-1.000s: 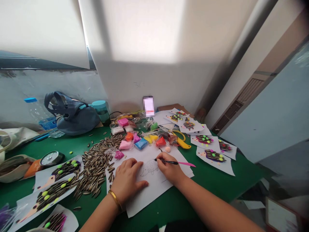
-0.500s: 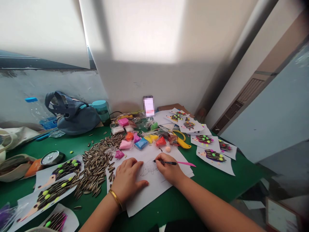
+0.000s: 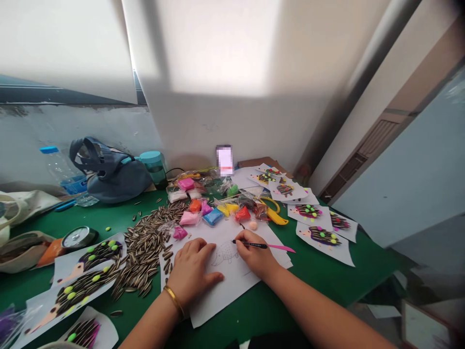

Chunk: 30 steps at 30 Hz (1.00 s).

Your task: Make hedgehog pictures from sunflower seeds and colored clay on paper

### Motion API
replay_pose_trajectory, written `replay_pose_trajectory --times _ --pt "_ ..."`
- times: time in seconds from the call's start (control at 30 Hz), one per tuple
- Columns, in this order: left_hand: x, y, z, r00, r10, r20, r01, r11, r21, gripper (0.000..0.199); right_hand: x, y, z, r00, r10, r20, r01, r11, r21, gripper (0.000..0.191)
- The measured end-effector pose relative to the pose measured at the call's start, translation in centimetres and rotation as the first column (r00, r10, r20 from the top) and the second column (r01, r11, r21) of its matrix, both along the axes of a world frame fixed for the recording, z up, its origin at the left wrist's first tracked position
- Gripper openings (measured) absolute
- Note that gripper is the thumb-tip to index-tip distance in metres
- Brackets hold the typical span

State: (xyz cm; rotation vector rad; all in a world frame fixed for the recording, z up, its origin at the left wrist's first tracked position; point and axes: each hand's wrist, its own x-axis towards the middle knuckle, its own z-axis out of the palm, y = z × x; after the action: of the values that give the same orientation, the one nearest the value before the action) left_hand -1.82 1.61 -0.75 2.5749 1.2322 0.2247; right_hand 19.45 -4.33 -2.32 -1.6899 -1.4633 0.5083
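My right hand [image 3: 254, 252] grips a black pen [image 3: 253, 245], its tip at the upper right of a pencil-thin hedgehog drawing [image 3: 224, 253]. The drawing, with rows of small marks on its back, is on a white sheet of paper [image 3: 218, 303]. My left hand [image 3: 194, 269] lies flat on that paper, thumb and fingers apart, just left of the drawing. A gold bangle [image 3: 174, 300] circles the left wrist. Behind my right hand lies a pink plastic strip [image 3: 281, 248], partly hidden, and a small peach clay ball [image 3: 253, 225] sits on the paper's far part.
Left of the paper spreads a heap of sunflower seeds [image 3: 145, 247]. Bagged coloured clay [image 3: 213, 216] and a yellow-handled cutter [image 3: 276, 215] lie beyond. Finished seed hedgehogs [image 3: 323, 237] rest at right, others [image 3: 78, 291] at left. A phone [image 3: 225, 161] leans on the wall.
My right hand and the pen have shifted very slightly over the drawing. My left hand stays put; the view has moved a little.
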Motion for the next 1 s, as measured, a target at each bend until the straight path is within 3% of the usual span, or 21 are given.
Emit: replay_pose_trajectory --times 1.0 --pt "0.05 -0.04 -0.06 1.000 0.003 -0.001 -0.003 1.000 0.003 0.066 -0.22 -0.19 -0.10 0.998 0.026 0.055 -0.026 1.000 0.014 0.009"
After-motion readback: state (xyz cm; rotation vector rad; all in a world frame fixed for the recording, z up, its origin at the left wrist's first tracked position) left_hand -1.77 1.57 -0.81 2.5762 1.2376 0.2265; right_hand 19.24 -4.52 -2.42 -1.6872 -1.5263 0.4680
